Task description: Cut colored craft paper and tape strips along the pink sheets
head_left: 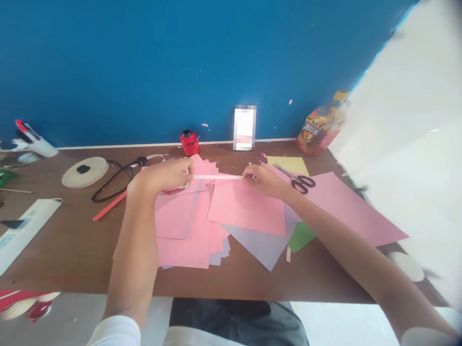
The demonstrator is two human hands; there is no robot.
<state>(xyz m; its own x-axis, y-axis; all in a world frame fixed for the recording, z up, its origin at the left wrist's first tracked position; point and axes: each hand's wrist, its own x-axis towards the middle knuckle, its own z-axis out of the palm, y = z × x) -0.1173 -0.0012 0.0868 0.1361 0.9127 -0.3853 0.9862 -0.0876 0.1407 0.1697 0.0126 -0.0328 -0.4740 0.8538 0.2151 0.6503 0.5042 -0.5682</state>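
Holds a narrow white strip [218, 177] taut above overlapping pink paper sheets [248, 210], with left hand [181, 172] and right hand [258, 177] apart, each pinching one end; has black-handled metal scissors [300, 184] beside the right wrist, a red thread spool [189, 143] beyond.

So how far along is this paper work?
Some cutting looks done: a short white strip lies near the green paper. In hand is a narrow pale strip, held straight between left hand and right hand. The pink sheets lie flat, scissors unheld; how much is left, I can't tell.
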